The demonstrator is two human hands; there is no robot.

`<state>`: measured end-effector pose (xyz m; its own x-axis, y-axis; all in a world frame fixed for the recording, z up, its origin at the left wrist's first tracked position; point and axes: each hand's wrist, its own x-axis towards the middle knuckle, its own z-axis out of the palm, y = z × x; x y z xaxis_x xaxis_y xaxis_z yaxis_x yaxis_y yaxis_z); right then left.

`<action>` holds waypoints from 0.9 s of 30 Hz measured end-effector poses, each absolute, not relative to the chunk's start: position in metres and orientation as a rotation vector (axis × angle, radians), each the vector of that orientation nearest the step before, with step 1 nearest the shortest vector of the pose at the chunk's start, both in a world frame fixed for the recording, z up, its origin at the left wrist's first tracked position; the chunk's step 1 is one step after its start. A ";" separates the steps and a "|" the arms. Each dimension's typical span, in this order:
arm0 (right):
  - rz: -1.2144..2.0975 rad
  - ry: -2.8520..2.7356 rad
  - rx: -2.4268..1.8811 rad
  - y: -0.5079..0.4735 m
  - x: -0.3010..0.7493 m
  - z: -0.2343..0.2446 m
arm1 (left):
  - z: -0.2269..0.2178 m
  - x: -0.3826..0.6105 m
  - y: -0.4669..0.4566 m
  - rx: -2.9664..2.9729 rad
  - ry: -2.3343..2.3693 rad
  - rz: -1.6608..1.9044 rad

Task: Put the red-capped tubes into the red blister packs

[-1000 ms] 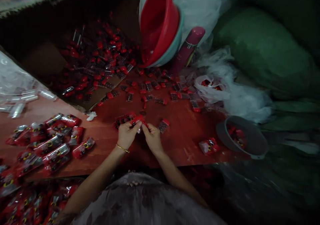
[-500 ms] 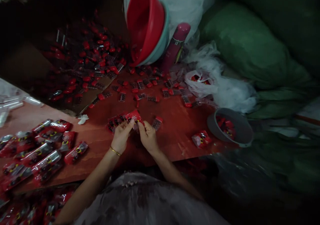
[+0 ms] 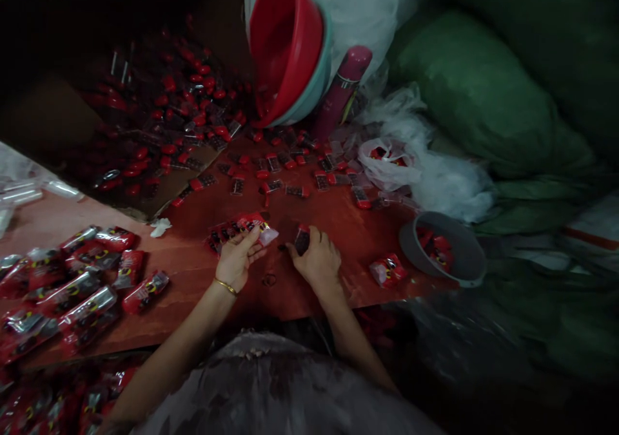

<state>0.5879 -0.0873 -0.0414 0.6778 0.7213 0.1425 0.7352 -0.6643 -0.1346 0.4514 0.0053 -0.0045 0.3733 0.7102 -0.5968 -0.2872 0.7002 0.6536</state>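
My left hand (image 3: 238,260), with a gold bracelet at the wrist, is closed on a small red printed plastic bag (image 3: 267,232) whose pale clear end sticks out past the fingers. Just behind that hand lies a stack of similar red printed bags (image 3: 227,232), partly hidden by it. My right hand (image 3: 318,260) has its thumb and fingers around a small clear container with dark contents (image 3: 302,240), close to the table surface. Between the hands, nearer to me, a small dark ring-shaped item (image 3: 269,280) lies on the table.
A tipped cardboard box (image 3: 62,116) spills red-capped containers (image 3: 273,185) across the table's back. Filled red packets (image 3: 80,293) lie left. Right are a grey bowl (image 3: 476,261), a single packet (image 3: 387,270) and white plastic bags (image 3: 452,183). Behind stand a red basin (image 3: 314,35) and pink bottle (image 3: 343,87).
My hands have moved apart. The right hand has left the red bag, gone right and taken hold of the clear container lying there. The left hand keeps the bag.
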 end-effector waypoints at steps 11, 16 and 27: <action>0.453 -1.292 -2.075 -0.119 0.595 -0.040 | 0.006 0.442 0.001 0.481 0.924 0.562; 0.882 -1.144 -1.669 -0.138 0.574 -0.014 | 0.004 0.450 -0.007 0.588 0.961 0.621; 1.047 -1.007 -1.520 -0.121 0.569 -0.009 | 0.003 0.446 -0.011 0.912 0.887 0.666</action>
